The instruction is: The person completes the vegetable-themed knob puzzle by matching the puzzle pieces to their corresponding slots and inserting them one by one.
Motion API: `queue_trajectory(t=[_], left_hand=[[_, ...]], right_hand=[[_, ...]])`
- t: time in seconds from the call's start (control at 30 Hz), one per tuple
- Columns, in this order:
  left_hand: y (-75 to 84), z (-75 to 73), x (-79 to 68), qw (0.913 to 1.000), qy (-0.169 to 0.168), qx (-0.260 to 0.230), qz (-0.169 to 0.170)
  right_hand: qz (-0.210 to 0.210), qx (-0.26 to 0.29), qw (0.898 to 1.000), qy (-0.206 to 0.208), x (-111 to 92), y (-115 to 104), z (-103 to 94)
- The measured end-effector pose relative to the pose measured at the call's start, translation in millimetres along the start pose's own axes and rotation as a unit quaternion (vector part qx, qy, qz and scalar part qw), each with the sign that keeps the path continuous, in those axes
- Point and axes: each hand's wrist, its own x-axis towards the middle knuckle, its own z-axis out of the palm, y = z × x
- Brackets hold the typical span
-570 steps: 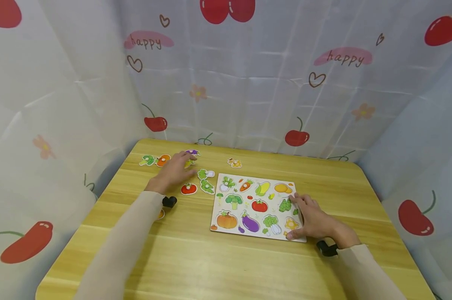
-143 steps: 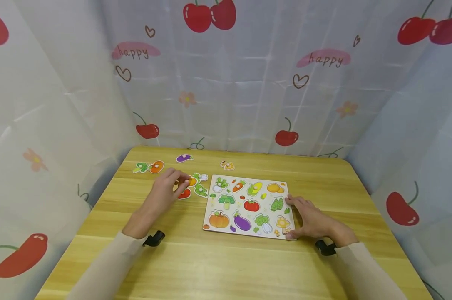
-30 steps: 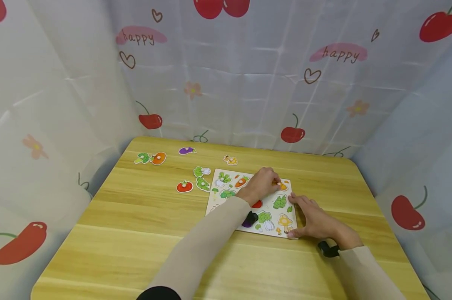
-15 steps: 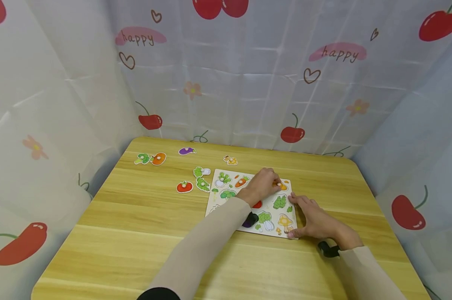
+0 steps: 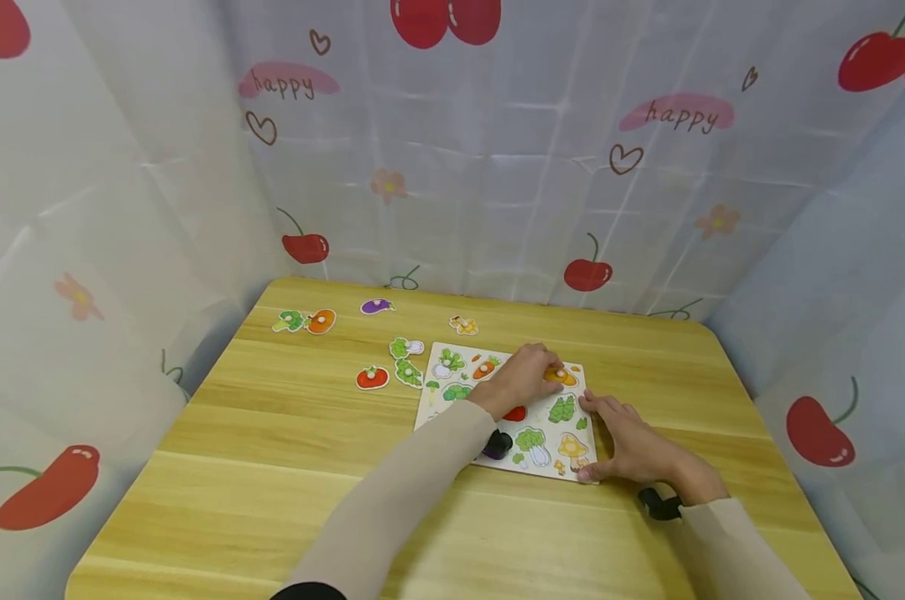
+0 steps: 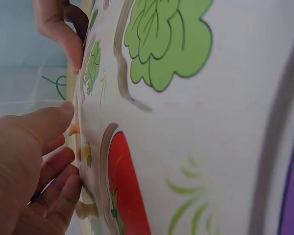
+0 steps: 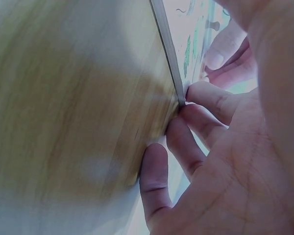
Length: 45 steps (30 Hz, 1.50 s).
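A pale wooden puzzle board (image 5: pixel 490 468) printed with vegetables lies on the table. My left hand (image 5: pixel 516 379) reaches across it, over an orange, potato-like knobbed piece (image 5: pixel 561 377) in the top right slot. In the left wrist view, the thumb and fingertips stand apart beside a small knob (image 6: pixel 73 129). My right hand (image 5: pixel 640 446) steadies the board's right edge, its thumb at the near corner and its fingers spread. In the right wrist view, fingertips (image 7: pixel 157 156) rest along the edge against the table. Radish (image 5: pixel 449 362) and carrot (image 5: pixel 486 367) pieces with knobs sit in the board.
Loose knobbed pieces lie left of and behind the board: broccoli (image 5: pixel 289 321), pumpkin (image 5: pixel 321 322), eggplant (image 5: pixel 377 307), mushroom (image 5: pixel 463 326), bok choy (image 5: pixel 406 347), a leafy green piece (image 5: pixel 408 372) and tomato (image 5: pixel 372 378). A cherry-print curtain (image 5: pixel 482 208) surrounds the table (image 5: pixel 272 483).
Earlier, my left hand lifted the orange piece at the left and brought it to the board's top right. Its thumb and fingers have just parted from the knob. My right hand stays.
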Motion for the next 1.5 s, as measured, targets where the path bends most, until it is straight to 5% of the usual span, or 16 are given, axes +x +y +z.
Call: queue_trajectory(t=[0.3,0.83,1.5], left_hand=[[-7.1,-8.1,-12.7,1.0000,-0.001,-0.001,0.006],[-28.8,-47.3,-37.8,0.9996,0.026,0.005,0.001],[-89.6,-100.5,-90.2,0.9957,0.086,0.028,-0.020]], right_hand=[[0.004,0.003,1.000,-0.001,-2,1,3.4],[0.011,0.009,1.000,0.001,-4,5,2.0],[0.006,0.007,1.000,0.002,-4,3,1.8]])
